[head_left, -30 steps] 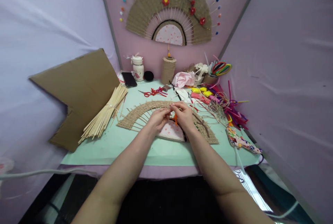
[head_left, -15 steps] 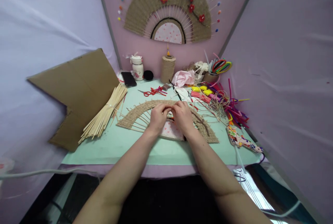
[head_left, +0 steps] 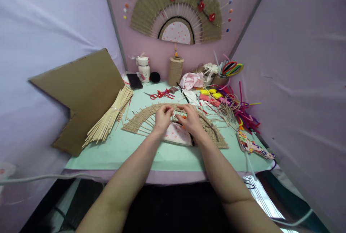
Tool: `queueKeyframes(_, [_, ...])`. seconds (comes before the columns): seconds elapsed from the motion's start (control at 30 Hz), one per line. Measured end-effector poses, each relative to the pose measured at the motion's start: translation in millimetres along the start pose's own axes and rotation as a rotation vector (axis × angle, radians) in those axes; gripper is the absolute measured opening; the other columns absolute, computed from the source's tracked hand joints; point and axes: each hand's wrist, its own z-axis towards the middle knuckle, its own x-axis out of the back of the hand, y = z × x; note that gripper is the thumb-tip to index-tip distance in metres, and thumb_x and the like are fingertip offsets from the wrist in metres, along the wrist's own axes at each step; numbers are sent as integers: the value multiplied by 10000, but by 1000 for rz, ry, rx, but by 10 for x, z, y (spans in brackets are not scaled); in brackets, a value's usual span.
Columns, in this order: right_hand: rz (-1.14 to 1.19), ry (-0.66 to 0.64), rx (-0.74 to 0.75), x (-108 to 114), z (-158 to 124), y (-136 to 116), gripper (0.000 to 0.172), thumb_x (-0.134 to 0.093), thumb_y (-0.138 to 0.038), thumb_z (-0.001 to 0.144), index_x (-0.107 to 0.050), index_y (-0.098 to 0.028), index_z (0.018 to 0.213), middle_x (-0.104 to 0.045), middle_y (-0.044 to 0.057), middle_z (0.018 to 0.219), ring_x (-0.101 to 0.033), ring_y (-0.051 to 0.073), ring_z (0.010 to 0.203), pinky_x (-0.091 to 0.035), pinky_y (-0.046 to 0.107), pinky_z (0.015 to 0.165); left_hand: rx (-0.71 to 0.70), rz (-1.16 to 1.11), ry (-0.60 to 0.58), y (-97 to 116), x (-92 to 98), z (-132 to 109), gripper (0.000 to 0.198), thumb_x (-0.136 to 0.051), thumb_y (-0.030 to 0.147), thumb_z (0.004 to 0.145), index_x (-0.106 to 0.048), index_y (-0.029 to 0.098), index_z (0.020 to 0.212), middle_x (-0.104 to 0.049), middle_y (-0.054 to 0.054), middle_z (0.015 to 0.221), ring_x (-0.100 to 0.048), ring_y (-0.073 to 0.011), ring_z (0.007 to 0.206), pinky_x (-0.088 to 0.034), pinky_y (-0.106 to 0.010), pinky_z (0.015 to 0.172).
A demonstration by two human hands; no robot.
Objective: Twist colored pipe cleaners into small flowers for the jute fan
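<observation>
A woven twine fan point(head_left: 146, 115) with thin stick ribs lies flat on the table, partly covered by my hands. At its lower middle is a white half-round panel point(head_left: 177, 134) with pink dots and a black edge. My left hand point(head_left: 162, 118) hovers over the ribs, thumb and fingertips pinched together; whatever is between them is too small to make out. Just to its right, my right hand point(head_left: 191, 119) curls its fingers around a small orange piece point(head_left: 184, 117). The two hands are apart. A brown twig point(head_left: 212, 126) lies along the fan's right side.
A bundle of thin sticks point(head_left: 109, 115) leans by a cardboard sheet point(head_left: 83, 96) at left. Red-handled scissors point(head_left: 153, 96), a twine spool point(head_left: 175, 70) and pink cloth point(head_left: 191, 80) stand behind. Pipe cleaners point(head_left: 247, 117) and a glue gun point(head_left: 254, 146) are at right. A finished fan point(head_left: 148, 14) hangs above.
My hands were together at the fingertips and have parted, the right one moving slightly right. The orange piece and more of the dotted panel now show. The view has shifted slightly.
</observation>
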Motion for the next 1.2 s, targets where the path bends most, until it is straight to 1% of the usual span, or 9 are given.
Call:
queueKeyframes(0.17, [57,24,7,17,8,-27,124,-589,-283,822,-656,-204,889,-652,64,903,-545,225,916,-403,368,839,103,-201,-4,18,-32,6,54,-598,164,684,-551,148,705,-530,29,622,-474,-77,566,-393,-206,578])
queueKeyframes(0.27, [65,23,-12,35,16,-45,155,-538,-284,856,-654,-209,786,-657,53,817,-553,213,853,-400,354,800,154,-293,-33,30,-58,-21,102,-635,184,669,-551,145,713,-529,32,611,-481,-69,557,-403,-197,572])
queueKeyframes(0.43, [175,43,-134,74,44,-35,173,-532,-274,823,-623,-187,704,-654,40,755,-560,182,755,-413,313,730,237,-409,-134,28,-49,-34,133,-632,224,707,-584,137,795,-581,0,688,-554,-79,621,-450,-207,622])
queueKeyframes(0.5, [217,48,-185,90,54,-25,180,-529,-287,811,-622,-180,701,-654,35,733,-555,171,708,-416,301,704,159,-331,-181,22,-27,-27,236,-633,218,717,-618,153,943,-625,-33,847,-591,-94,690,-475,-232,667])
queueKeyframes(0.6, [261,39,-225,106,61,-12,184,-530,-303,792,-626,-175,701,-657,30,718,-551,164,674,-419,291,682,-109,-95,-227,11,8,-27,425,-653,149,695,-617,213,1113,-616,-62,1086,-612,-121,790,-495,-274,751])
queueKeyframes(0.67, [286,25,-241,109,61,-3,189,-530,-310,786,-632,-173,705,-661,28,716,-556,163,672,-421,286,676,-276,67,-216,10,25,-37,369,-643,123,707,-654,214,1065,-632,-67,1098,-612,-148,864,-487,-298,815])
queueKeyframes(0.77, [309,-12,-266,100,57,17,207,-530,-323,787,-648,-167,718,-664,27,713,-563,162,673,-423,282,671,-414,240,-175,25,42,-58,179,-591,142,776,-699,198,908,-690,-55,941,-613,-166,895,-468,-311,847])
queueKeyframes(0.97, [327,-66,-275,68,50,41,241,-535,-359,806,-664,-166,741,-667,24,716,-579,173,686,-430,292,675,-431,424,-99,61,41,-69,129,-559,167,808,-687,182,810,-692,-48,815,-612,-165,785,-466,-298,769])
queueKeyframes(1.2, [-81,28,10,88,22,-21,210,-562,-303,858,-659,-217,1024,-652,75,1010,-542,224,986,-348,371,866,-308,444,-49,23,43,-38,140,-530,182,811,-666,161,782,-686,-53,779,-601,-166,733,-456,-296,728])
